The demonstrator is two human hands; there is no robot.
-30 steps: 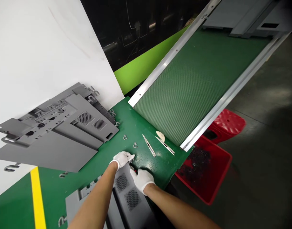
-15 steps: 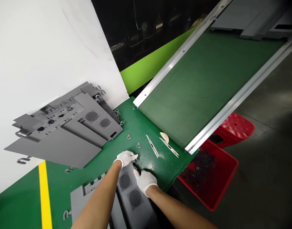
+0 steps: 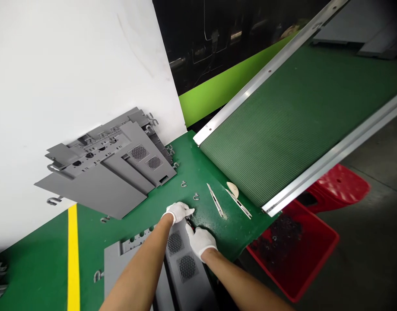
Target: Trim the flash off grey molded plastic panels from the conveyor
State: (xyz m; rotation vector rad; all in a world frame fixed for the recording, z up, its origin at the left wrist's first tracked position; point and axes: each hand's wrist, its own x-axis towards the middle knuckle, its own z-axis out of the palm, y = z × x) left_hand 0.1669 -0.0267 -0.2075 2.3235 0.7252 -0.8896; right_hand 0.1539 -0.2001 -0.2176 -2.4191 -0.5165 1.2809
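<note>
My white-gloved left hand (image 3: 179, 212) and right hand (image 3: 201, 243) meet at the top edge of a grey vented plastic panel (image 3: 182, 259) lying on the green mat (image 3: 198, 172). Between the fingers is a small metal-and-red item (image 3: 189, 223), too hidden to identify. My left hand seems closed on the panel's edge. Small metal U-clips (image 3: 196, 197) lie just beyond my hands. Farther right are a slim utility knife (image 3: 215, 200), a second blade (image 3: 239, 204) and a cream half-round piece (image 3: 232, 189).
Another grey panel (image 3: 110, 168) lies on a white sheet, with clips beside it. A ribbed green conveyor belt (image 3: 282, 129) with aluminium rails slopes up at right. Below it stand a red crate (image 3: 292, 255) of dark scraps and a red stool (image 3: 341, 185).
The whole scene has drifted right and slightly rotated in view as my head moved. My hands stay together at the panel's edge, with no clear change in grip.
</note>
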